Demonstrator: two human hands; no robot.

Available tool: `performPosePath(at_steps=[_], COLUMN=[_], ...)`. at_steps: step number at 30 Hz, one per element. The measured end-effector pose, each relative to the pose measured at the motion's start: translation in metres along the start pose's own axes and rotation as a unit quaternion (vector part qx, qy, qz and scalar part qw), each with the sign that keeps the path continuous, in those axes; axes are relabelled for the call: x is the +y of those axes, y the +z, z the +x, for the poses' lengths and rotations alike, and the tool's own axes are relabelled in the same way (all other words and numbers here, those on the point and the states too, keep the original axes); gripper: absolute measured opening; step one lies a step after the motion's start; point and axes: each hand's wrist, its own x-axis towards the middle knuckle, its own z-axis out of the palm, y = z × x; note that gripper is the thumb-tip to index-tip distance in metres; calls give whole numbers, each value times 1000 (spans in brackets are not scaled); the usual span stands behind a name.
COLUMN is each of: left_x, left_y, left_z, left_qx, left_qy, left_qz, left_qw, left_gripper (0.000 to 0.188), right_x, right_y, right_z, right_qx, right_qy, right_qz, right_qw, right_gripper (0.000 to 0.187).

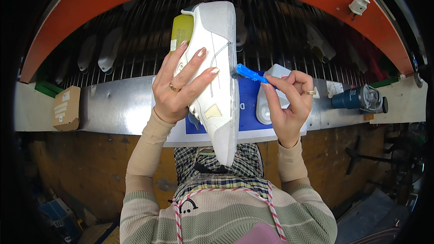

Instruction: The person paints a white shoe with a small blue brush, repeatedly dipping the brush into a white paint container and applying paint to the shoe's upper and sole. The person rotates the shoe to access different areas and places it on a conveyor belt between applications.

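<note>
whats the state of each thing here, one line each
white shoe upper: held up off the bench, on a yellow-green last
left hand: gripping the shoe's side
right hand: pinching the blue brush handle
blue brush: tip touching the shoe's edge
white container: on the bench behind the right hand; open or shut not clear
cardboard box: closed, on the bench at left
dark blue cup: lying on its side at right

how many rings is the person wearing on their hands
2: one gold ring on the left hand, which holds the white shoe, and one on the right hand, holding the blue brush. Hidden fingers may bear more.
</note>
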Motion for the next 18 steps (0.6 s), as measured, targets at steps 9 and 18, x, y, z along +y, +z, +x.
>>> performPosePath(at_steps=[9,18], left_x=[-1,-1], left_y=[0,0], left_z=[2,2], left_qx=[2,-6], left_qy=[-1,-12], left_qz=[7,3], left_qw=[1000,1000], left_gripper=[38,38], right_x=[4,8], right_y=[-12,-23], right_z=[-1,-10], right_qx=[-68,-111], right_qy=[21,24], right_qz=[66,119], right_qw=[995,986], right_gripper=[22,22])
